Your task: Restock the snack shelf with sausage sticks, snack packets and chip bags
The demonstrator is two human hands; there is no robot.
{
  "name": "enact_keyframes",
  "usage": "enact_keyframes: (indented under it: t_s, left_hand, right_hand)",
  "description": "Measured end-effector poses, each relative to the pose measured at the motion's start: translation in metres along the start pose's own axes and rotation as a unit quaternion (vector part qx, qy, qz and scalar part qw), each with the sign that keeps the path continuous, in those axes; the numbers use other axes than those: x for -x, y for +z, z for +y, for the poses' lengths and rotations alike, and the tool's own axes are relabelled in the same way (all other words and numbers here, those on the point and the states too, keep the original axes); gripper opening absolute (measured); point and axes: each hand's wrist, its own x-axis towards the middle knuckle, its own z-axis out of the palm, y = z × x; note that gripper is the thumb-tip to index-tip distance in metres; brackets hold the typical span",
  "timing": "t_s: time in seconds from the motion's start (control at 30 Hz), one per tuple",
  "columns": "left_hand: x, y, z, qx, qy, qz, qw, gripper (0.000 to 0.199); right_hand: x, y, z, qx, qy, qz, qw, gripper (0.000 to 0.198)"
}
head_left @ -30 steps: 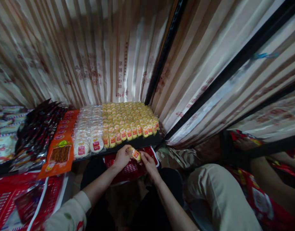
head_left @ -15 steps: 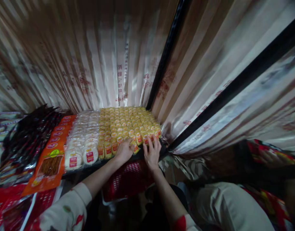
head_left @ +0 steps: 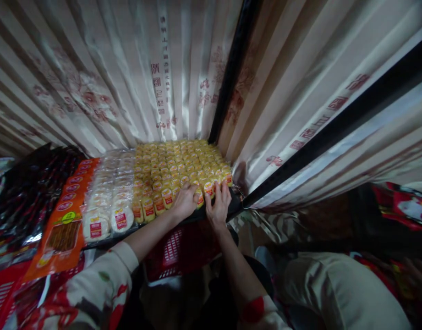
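Observation:
Rows of small yellow wrapped snack packets stand packed together on a dark shelf. At their front edge my left hand is closed, fingers curled against a yellow packet with a red label. Its grip is partly hidden by the hand itself. Just to the right, my right hand has its fingers stretched and slightly apart, their tips resting on the front packets, beside another yellow packet. Left of these rows are round white wrapped snacks in clear packaging.
An orange snack bag and dark shiny packets lie farther left. Below the shelf hangs a red basket. Pale printed curtains and a black post stand behind. A person's light trousers show at lower right.
The view has shifted slightly. My left hand has moved a little right along the front edge, and the tilted packet beside it now stands more upright in the row. My right hand stays at the front packets.

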Motion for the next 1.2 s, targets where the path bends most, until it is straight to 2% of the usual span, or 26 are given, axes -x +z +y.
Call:
enact_keyframes:
  t_s: [0.27,0.47,0.67,0.77,0.93,1.07,1.2]
  left_hand:
    - [-0.006,0.005,0.001,-0.024,-0.006,0.007,1.0,0.031]
    - [-0.006,0.009,0.004,-0.069,-0.008,0.001,0.998,0.027]
    - [-0.009,0.009,0.005,-0.106,0.001,-0.008,0.994,0.025]
    - [-0.01,0.011,0.003,-0.106,0.0,-0.004,0.994,0.024]
    - [-0.012,0.009,0.008,-0.099,-0.02,-0.002,0.995,0.023]
    - [-0.011,0.007,0.011,-0.125,-0.024,-0.003,0.992,0.021]
    - [0.0,0.011,0.006,-0.164,0.014,0.025,0.986,0.023]
  right_hand:
    - [-0.001,-0.004,-0.004,-0.019,0.004,-0.001,1.0,0.051]
    - [-0.001,-0.009,-0.008,-0.002,-0.01,-0.026,1.0,0.054]
    - [0.001,-0.02,-0.015,-0.015,-0.025,0.002,1.0,0.046]
    - [0.004,-0.025,-0.019,-0.024,0.0,-0.021,0.999,0.04]
    - [0.01,-0.023,-0.022,-0.043,0.021,-0.09,0.995,0.042]
    - [0.011,-0.018,-0.023,-0.037,0.033,-0.087,0.995,0.04]
    - [0.011,-0.017,-0.023,-0.036,0.04,-0.081,0.995,0.037]
